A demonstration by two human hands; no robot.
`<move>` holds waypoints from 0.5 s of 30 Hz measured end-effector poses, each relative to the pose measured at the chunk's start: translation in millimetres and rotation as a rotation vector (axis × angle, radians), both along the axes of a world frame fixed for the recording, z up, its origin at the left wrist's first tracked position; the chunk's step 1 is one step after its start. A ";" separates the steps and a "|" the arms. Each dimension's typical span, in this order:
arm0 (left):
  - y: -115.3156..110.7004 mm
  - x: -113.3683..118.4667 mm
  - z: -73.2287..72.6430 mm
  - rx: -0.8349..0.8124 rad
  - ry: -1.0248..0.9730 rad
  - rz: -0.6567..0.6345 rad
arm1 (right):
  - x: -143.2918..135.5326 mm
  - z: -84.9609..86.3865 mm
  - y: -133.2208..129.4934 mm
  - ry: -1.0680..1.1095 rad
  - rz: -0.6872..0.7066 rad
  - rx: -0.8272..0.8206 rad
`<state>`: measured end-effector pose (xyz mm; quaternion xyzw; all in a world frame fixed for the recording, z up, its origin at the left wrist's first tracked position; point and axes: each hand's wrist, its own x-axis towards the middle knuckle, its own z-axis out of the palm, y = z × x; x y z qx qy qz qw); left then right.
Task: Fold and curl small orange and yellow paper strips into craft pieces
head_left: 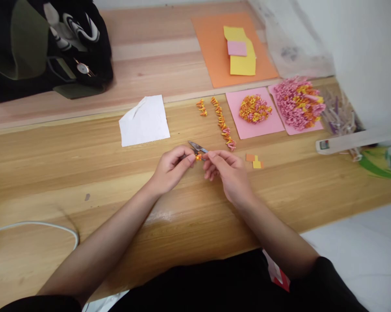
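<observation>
My left hand (176, 167) is closed, its thumb and forefinger pinching a small folded orange-and-yellow paper piece (198, 157). From the other side, the pinched thumb and forefinger of my right hand (226, 171) meet the same piece. Just beyond my fingertips lies a small pair of scissors (195, 146), blades pointing up and left, the handle end partly hidden by my right hand. Several small orange and yellow paper rectangles (256, 162) lie right of my right hand. Past the scissors, a row of folded paper pieces (221, 123) runs away from me, with a shorter group (201, 108) on its left.
A heap of folded pieces (254, 109) sits on pink paper (243, 132), beside a larger pink and orange pile (297, 104). White paper (145, 123) lies left. Farther back are an orange sheet (211, 65) and a dark bag (81, 80). A cable (46, 222) crosses the left.
</observation>
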<state>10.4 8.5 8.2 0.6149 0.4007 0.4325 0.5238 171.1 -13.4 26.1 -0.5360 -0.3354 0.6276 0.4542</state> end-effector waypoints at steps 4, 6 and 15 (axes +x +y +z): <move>0.3 -0.4 0.1 -0.015 -0.007 0.014 | 0.2 -0.8 0.3 0.024 0.003 0.012; 0.3 -0.4 -0.4 -0.016 -0.005 0.014 | -0.1 -0.6 0.5 0.031 -0.002 0.011; 0.7 -1.9 -2.2 0.014 0.000 0.010 | -1.0 -0.1 0.5 0.037 -0.005 0.000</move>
